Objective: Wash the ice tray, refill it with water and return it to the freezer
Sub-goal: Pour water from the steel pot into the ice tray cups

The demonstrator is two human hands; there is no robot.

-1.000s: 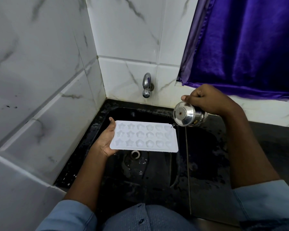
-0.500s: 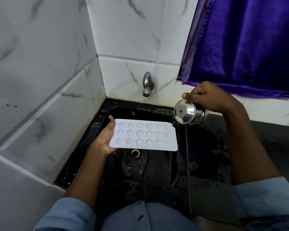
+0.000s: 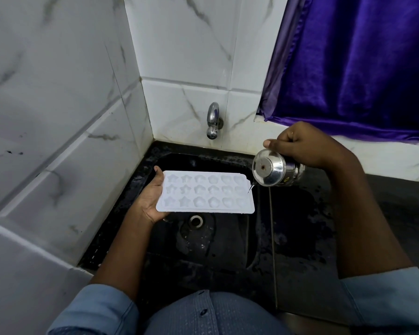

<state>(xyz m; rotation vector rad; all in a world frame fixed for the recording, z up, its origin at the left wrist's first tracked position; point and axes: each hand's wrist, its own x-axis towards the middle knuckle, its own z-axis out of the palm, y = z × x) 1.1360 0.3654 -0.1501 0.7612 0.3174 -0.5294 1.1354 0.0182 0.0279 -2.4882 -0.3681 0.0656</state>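
You're mid-refill. Your right hand [image 3: 305,146] is wrapped round the small shiny steel pot [image 3: 273,169], which is tipped on its side. A thin trickle lands at the right edge of the white plastic ice tray with star and flower moulds [image 3: 205,192]. Your left hand [image 3: 153,201] holds the tray's left end, palm underneath and thumb hooked over the far corner. The tray hangs roughly level over the black stone sink [image 3: 223,257], above the drain [image 3: 196,220] and nearer you than the chrome wall tap [image 3: 213,120]. Hold the tray flat, pour thin, and aim into a cavity rather than the rim, or water likely runs off into the sink. Then walk the stream leftwards cell by cell. The tray looks clean, three rows of six. Can't tell how full the cells are.
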